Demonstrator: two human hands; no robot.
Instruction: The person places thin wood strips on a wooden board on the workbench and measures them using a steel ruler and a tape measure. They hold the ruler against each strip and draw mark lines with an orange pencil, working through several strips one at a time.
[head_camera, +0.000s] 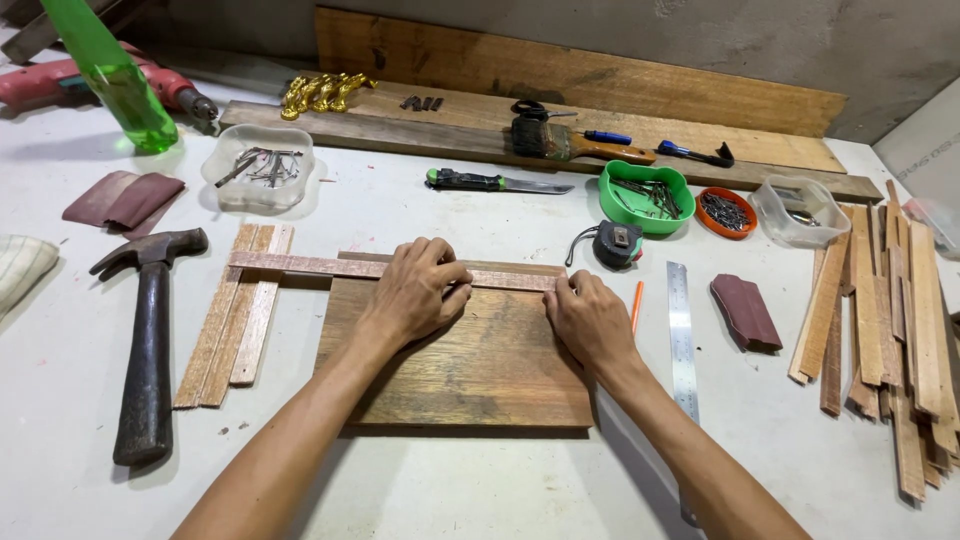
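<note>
A brown wooden board (470, 370) lies flat in the middle of the white table. A thin reddish wood strip (300, 265) rests across its far edge and sticks out to the left. My left hand (418, 290) presses down on the strip near its middle, fingers curled over it. My right hand (590, 318) grips the strip's right end at the board's far right corner. An orange pencil (637, 305) lies just right of that hand.
A hammer (150, 340) and three wood strips (235, 315) lie left of the board. A steel ruler (682, 340), tape measure (615, 243), sandpaper block (745, 312) and a pile of strips (890, 320) sit right. Nail bowls (262, 165), a knife (495, 182) and brush (570, 145) lie behind.
</note>
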